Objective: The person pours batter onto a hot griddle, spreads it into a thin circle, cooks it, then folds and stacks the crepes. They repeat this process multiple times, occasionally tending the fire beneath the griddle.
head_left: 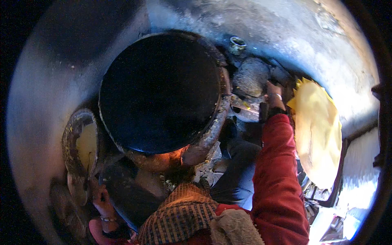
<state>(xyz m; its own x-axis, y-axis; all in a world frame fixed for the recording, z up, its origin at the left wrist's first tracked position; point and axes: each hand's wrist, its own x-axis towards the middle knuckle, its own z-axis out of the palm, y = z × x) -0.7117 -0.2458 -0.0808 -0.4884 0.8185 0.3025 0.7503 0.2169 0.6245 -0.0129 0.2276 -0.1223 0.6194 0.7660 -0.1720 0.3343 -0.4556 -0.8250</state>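
Note:
My right arm, in a red sleeve, reaches forward. My right hand (274, 90) is closed at the edge of a rounded, coarse grey pad (250, 76); what its fingers hold is hidden. Low on the left, my left hand (103, 202) has curled fingers beside a worn, long-rimmed bowl (72, 134) with pale yellow batter (86, 143) in it. A thin dark stick or handle stands in the batter near that hand; whether I grip it is unclear. Between my arms lies a large round black griddle (159, 94), its surface bare.
Orange fire (173, 156) glows under the griddle's near rim, in a clay stove (212, 139). Large pale yellow flatbreads (316, 130) are stacked to the right of my arm. A small jar (237, 45) stands against the back wall. My checked cloth (175, 216) covers my lap.

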